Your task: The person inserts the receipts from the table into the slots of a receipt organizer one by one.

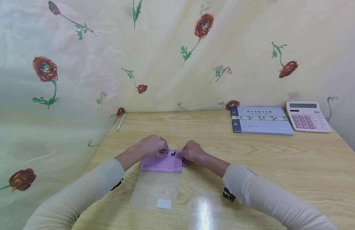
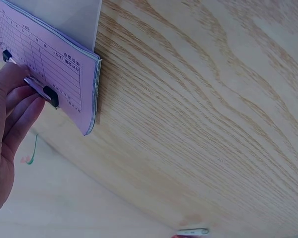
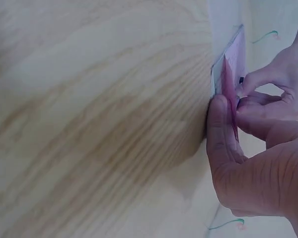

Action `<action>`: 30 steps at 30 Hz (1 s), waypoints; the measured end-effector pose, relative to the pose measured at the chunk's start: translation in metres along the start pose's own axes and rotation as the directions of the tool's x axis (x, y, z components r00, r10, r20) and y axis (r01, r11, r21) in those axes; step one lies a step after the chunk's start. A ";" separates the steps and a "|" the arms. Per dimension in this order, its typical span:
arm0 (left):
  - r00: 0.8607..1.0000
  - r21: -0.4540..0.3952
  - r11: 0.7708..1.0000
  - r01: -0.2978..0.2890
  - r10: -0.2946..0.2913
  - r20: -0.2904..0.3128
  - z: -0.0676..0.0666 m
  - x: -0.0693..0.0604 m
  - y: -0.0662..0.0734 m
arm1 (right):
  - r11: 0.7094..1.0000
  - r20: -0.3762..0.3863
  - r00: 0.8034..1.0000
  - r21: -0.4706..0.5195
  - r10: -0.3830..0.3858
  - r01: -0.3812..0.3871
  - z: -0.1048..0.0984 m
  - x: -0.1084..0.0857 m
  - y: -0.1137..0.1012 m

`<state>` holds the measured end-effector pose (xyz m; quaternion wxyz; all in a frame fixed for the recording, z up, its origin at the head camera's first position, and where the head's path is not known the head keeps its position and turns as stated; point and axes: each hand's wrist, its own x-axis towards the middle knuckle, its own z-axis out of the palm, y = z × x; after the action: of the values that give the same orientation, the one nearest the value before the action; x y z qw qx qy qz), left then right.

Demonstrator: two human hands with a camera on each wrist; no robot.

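A stack of pink printed forms (image 1: 163,164) lies on a translucent plastic sheet (image 1: 154,185) with a small white label. Across the stack's far edge runs a slim paper fastener with black end pieces (image 2: 50,95). My left hand (image 1: 151,145) pinches the fastener's bar; in the left wrist view, the fingers (image 2: 27,111) are curled at it. At the stack's right edge, my right hand (image 1: 192,150) pinches the paper between thumb and fingers. A darker pink sheet (image 3: 229,82) bends upward there in the right wrist view. Part of the fastener is hidden behind my left fingers.
A blue account book (image 1: 260,123) lies at the back right, beside a pink-and-white calculator (image 1: 308,118). Near the back left edge is a pale pen (image 1: 121,122). Flower-patterned cloth (image 1: 166,57) hangs behind the wooden table (image 1: 237,156).
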<state>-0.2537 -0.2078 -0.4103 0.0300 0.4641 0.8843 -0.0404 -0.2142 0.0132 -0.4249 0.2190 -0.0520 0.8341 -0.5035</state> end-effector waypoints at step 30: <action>0.999 0.056 0.998 0.032 -0.031 -0.021 -0.008 -0.006 0.001 | 0.670 0.069 0.903 -0.647 -0.424 0.364 -0.021 -0.012 0.024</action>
<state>-0.2499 -0.2112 -0.4019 0.0073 0.4511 0.8903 -0.0612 -0.2091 0.0461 -0.4333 0.0369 -0.2808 0.9330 -0.2220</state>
